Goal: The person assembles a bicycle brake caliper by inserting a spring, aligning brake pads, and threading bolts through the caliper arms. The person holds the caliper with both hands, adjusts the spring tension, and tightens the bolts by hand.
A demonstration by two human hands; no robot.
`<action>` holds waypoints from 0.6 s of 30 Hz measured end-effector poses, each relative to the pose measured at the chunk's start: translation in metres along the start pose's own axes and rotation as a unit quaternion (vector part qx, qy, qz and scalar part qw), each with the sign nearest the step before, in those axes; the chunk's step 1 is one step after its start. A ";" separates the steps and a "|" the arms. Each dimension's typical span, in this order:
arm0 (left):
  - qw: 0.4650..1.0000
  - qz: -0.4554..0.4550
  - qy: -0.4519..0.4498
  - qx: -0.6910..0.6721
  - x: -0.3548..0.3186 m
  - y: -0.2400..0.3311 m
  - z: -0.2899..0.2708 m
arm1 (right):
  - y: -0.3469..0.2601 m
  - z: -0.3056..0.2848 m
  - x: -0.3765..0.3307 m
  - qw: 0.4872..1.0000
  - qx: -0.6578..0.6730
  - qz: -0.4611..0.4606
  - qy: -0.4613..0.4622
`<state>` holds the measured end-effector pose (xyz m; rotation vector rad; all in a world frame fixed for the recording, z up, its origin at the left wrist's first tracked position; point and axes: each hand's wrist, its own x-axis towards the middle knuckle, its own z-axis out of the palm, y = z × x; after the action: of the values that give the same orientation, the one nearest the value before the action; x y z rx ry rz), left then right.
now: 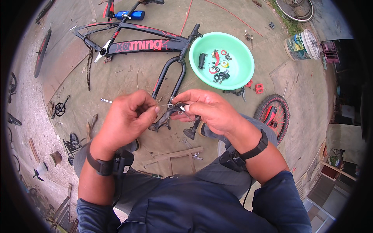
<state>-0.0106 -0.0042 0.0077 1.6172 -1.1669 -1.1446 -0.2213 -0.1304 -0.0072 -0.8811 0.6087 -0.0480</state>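
Left hand (126,116): we close thumb and fingertips in a narrow pinch on the thin wire (165,105) at the near end of the brake arm (166,115).
Right hand (208,109): we wrap it over the far end of the brake arm, fingers curled shut, thumb and forefinger pressed at the small metal fitting on top.
Brake arm, location: held in the air between both hands, above our knees and in front of the bicycle fork (171,73).
Brake arm, handling: we judge it light, rigid metal, dark and probably greasy, so slippery at the flats; it pivots, so we grip the solid body, not the moving end.
Wire, handling: we judge it thin, springy and easy to kink or lose; a fingertip pinch close to the fitting suits it best.
Pedal (191,131): black, below the right hand, whether touching we cannot tell.
Bicycle frame (136,43): black with red lettering, lying flat on the concrete.
Green basin (243,54): just right of the frame, holding small parts.
Wheel (274,114): red-rimmed, beside our right knee.
Chain (89,66): hanging off the frame, well apart.
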 end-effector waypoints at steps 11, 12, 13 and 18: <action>0.999 -0.013 -0.023 -0.031 -0.003 0.003 -0.006 | -0.002 0.002 0.000 1.000 -0.019 0.008 -0.017; 0.999 -0.013 -0.024 -0.035 -0.003 0.002 -0.006 | -0.003 0.002 0.000 1.000 -0.020 0.012 -0.016; 0.999 -0.006 -0.024 -0.041 -0.003 0.002 -0.007 | -0.003 0.003 0.000 1.000 -0.008 0.011 -0.018; 0.998 -0.008 -0.019 -0.053 -0.002 0.001 -0.007 | -0.006 0.005 -0.002 1.000 0.023 0.008 -0.018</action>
<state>-0.0045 -0.0014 0.0111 1.5324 -1.1012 -1.2323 -0.2192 -0.1303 0.0002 -0.8312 0.5785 -0.0306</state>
